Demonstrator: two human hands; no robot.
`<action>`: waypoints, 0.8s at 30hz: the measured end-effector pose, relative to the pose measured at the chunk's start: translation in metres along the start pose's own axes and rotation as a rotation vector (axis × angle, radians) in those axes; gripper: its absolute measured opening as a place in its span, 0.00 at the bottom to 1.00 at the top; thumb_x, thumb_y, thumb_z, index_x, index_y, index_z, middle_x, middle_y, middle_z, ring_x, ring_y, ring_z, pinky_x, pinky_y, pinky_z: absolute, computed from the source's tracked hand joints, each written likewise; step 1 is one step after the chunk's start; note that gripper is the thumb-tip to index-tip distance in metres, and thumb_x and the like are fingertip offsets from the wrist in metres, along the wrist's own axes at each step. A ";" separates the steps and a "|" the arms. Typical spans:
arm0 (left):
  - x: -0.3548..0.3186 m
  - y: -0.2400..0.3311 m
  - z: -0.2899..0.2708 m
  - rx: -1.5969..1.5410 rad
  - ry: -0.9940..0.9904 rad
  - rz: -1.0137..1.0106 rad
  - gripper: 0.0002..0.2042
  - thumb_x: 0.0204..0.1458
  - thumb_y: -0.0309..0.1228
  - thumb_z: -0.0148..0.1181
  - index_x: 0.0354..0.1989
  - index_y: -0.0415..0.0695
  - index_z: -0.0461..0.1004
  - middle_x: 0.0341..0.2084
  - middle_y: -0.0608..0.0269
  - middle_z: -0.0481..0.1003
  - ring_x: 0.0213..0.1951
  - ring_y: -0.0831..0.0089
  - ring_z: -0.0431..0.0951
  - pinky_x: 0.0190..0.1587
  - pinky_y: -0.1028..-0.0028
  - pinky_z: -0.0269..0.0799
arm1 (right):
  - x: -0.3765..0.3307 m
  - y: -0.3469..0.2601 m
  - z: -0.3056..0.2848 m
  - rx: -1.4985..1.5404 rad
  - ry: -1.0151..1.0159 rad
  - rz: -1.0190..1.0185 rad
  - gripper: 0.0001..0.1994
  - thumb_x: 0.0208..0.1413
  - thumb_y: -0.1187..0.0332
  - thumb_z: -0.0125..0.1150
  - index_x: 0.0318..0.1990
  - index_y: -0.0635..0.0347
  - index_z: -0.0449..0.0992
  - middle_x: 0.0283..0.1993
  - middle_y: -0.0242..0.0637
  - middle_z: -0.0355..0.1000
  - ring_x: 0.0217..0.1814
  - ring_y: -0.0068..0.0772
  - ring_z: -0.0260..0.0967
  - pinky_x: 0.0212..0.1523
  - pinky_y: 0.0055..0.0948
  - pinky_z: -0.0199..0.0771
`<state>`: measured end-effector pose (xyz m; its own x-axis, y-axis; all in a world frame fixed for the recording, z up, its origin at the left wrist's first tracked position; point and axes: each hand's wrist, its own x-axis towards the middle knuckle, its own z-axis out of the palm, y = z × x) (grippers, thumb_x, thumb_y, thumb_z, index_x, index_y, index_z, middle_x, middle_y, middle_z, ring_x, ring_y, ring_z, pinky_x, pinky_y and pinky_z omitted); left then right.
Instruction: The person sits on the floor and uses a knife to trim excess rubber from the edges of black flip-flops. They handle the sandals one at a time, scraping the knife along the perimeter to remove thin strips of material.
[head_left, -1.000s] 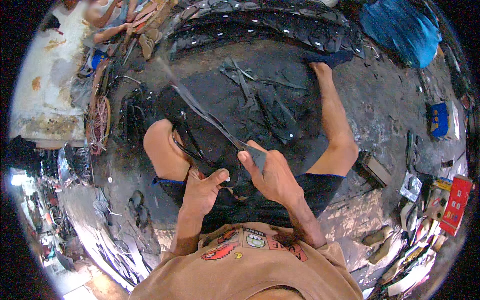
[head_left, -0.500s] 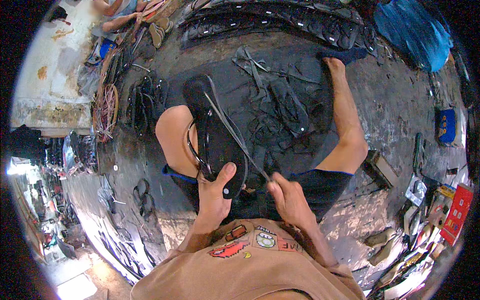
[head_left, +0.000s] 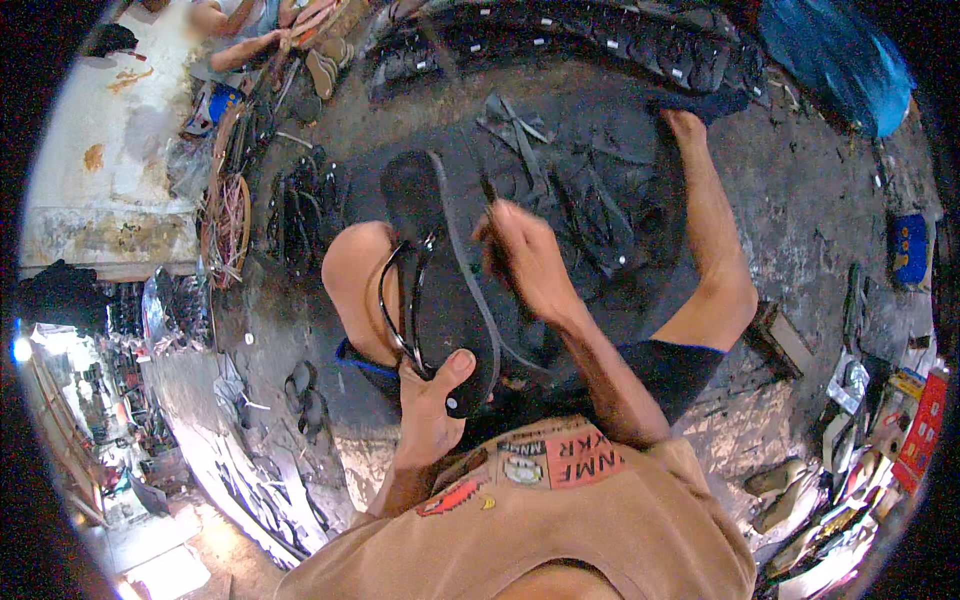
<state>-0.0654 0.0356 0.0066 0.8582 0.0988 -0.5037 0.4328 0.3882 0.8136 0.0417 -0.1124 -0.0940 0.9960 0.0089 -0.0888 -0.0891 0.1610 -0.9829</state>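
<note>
My left hand (head_left: 433, 395) grips one end of a black sandal (head_left: 450, 325), thumb on top of the footbed, beside my bent knee. Glossy black straps (head_left: 388, 300) bow out from the sandal's left side. Along its right edge runs a narrow grey-black strip (head_left: 520, 365), its loose end curling out toward my lap. My right hand (head_left: 527, 258), smeared by motion, is closed just right of the sandal and apart from it. A thin dark tool (head_left: 488, 186) sticks out beyond its fingers; its exact kind is unclear.
Black scraps (head_left: 515, 125) and sandal pieces (head_left: 600, 215) lie on the dark floor between my legs. A long row of black sandals (head_left: 540, 45) stretches across the far side. Another person's arm (head_left: 245, 50) shows at the far left. A blue box (head_left: 908, 248) stands at right.
My right hand has swung forward and left, from near my lap to beside the sandal's middle. The strip's loose end now hangs free of it. My left hand keeps its hold.
</note>
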 end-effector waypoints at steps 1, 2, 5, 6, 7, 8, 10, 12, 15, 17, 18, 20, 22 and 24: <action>0.005 0.002 0.000 -0.009 -0.030 -0.008 0.20 0.53 0.26 0.71 0.54 0.39 0.75 0.41 0.58 0.82 0.35 0.68 0.85 0.28 0.70 0.83 | -0.024 -0.002 -0.003 0.142 -0.035 -0.036 0.22 0.76 0.52 0.44 0.46 0.63 0.77 0.31 0.34 0.74 0.28 0.19 0.68 0.25 0.26 0.65; 0.006 0.004 -0.001 -0.002 -0.037 0.006 0.20 0.53 0.26 0.71 0.54 0.39 0.75 0.41 0.58 0.82 0.35 0.68 0.85 0.29 0.69 0.83 | -0.051 -0.021 -0.005 0.245 -0.088 0.061 0.20 0.73 0.53 0.51 0.46 0.62 0.78 0.31 0.32 0.76 0.30 0.21 0.70 0.30 0.29 0.69; 0.008 -0.004 -0.008 0.094 -0.054 0.045 0.22 0.51 0.25 0.73 0.55 0.38 0.75 0.43 0.59 0.82 0.40 0.69 0.84 0.42 0.67 0.83 | -0.111 -0.032 -0.026 0.120 -0.242 0.342 0.15 0.63 0.62 0.69 0.50 0.62 0.79 0.38 0.31 0.80 0.36 0.20 0.73 0.37 0.27 0.74; 0.005 -0.006 -0.009 0.142 -0.043 0.108 0.23 0.50 0.25 0.74 0.55 0.38 0.75 0.44 0.59 0.82 0.42 0.69 0.84 0.45 0.68 0.82 | -0.115 -0.020 -0.036 0.004 -0.082 0.227 0.15 0.61 0.65 0.70 0.51 0.62 0.79 0.39 0.31 0.80 0.36 0.19 0.72 0.36 0.26 0.73; 0.000 -0.007 -0.010 0.189 -0.033 0.178 0.23 0.49 0.25 0.75 0.55 0.38 0.76 0.45 0.59 0.82 0.43 0.68 0.83 0.49 0.68 0.81 | -0.114 0.000 -0.047 -0.112 0.077 0.103 0.16 0.59 0.67 0.72 0.52 0.62 0.78 0.39 0.30 0.80 0.35 0.18 0.71 0.36 0.25 0.73; -0.001 0.000 -0.012 0.186 -0.020 0.158 0.25 0.48 0.26 0.76 0.55 0.38 0.75 0.46 0.59 0.82 0.46 0.69 0.82 0.53 0.68 0.79 | -0.111 0.009 -0.056 -0.226 0.232 -0.028 0.18 0.57 0.70 0.74 0.52 0.62 0.78 0.40 0.29 0.80 0.34 0.17 0.71 0.35 0.24 0.72; -0.001 0.003 -0.012 0.294 -0.040 0.175 0.27 0.46 0.27 0.78 0.56 0.37 0.75 0.48 0.58 0.81 0.48 0.69 0.81 0.58 0.68 0.75 | -0.096 -0.001 -0.079 -0.322 0.414 0.030 0.17 0.56 0.70 0.73 0.52 0.63 0.79 0.38 0.28 0.80 0.30 0.16 0.67 0.34 0.23 0.71; -0.008 0.000 -0.009 0.404 -0.088 0.222 0.29 0.45 0.29 0.79 0.57 0.37 0.75 0.48 0.59 0.81 0.48 0.69 0.80 0.58 0.68 0.74 | -0.079 -0.036 -0.070 -0.159 0.418 0.003 0.15 0.61 0.67 0.70 0.53 0.62 0.79 0.29 0.24 0.75 0.27 0.16 0.63 0.30 0.23 0.67; -0.016 -0.015 -0.003 0.525 -0.219 0.257 0.32 0.43 0.33 0.81 0.57 0.37 0.75 0.47 0.61 0.81 0.49 0.68 0.80 0.58 0.68 0.73 | -0.049 -0.080 -0.049 0.136 0.302 0.034 0.16 0.64 0.63 0.67 0.55 0.62 0.78 0.27 0.22 0.70 0.25 0.14 0.63 0.26 0.21 0.63; -0.023 -0.009 0.003 0.742 -0.375 0.218 0.38 0.42 0.34 0.82 0.62 0.35 0.70 0.50 0.59 0.80 0.52 0.66 0.78 0.62 0.67 0.71 | -0.039 -0.083 -0.043 0.035 0.322 -0.097 0.15 0.64 0.61 0.69 0.50 0.64 0.81 0.29 0.22 0.74 0.26 0.13 0.64 0.27 0.21 0.64; -0.014 -0.007 0.005 0.605 -0.453 0.281 0.40 0.42 0.33 0.82 0.64 0.35 0.68 0.52 0.59 0.79 0.53 0.66 0.78 0.63 0.66 0.70 | -0.041 -0.084 -0.042 0.003 0.308 -0.136 0.15 0.63 0.61 0.69 0.48 0.64 0.81 0.29 0.22 0.74 0.27 0.13 0.64 0.28 0.20 0.65; 0.007 0.012 0.012 0.465 -0.467 0.420 0.43 0.43 0.33 0.81 0.67 0.35 0.64 0.56 0.57 0.76 0.55 0.66 0.77 0.62 0.67 0.70 | -0.058 -0.093 -0.029 -0.042 0.241 -0.221 0.14 0.62 0.62 0.71 0.44 0.65 0.82 0.30 0.22 0.75 0.29 0.12 0.65 0.30 0.20 0.66; 0.022 0.041 0.029 0.513 -0.362 0.456 0.35 0.52 0.37 0.76 0.65 0.36 0.66 0.52 0.58 0.77 0.52 0.71 0.78 0.56 0.72 0.73 | -0.080 -0.093 -0.008 -0.158 0.233 -0.101 0.13 0.59 0.68 0.73 0.47 0.66 0.82 0.31 0.23 0.76 0.33 0.13 0.68 0.35 0.20 0.69; 0.035 0.050 0.019 0.354 -0.299 0.273 0.24 0.61 0.40 0.69 0.59 0.38 0.72 0.45 0.63 0.79 0.46 0.77 0.79 0.50 0.77 0.74 | -0.098 -0.102 -0.003 -0.222 0.293 -0.273 0.15 0.62 0.63 0.68 0.52 0.58 0.79 0.28 0.38 0.78 0.26 0.29 0.73 0.31 0.32 0.72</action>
<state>-0.0085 0.0408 0.0350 0.9714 -0.1322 -0.1971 0.2048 0.0471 0.9777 -0.0469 -0.1328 0.0142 0.9424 -0.2890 0.1683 0.1460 -0.0975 -0.9845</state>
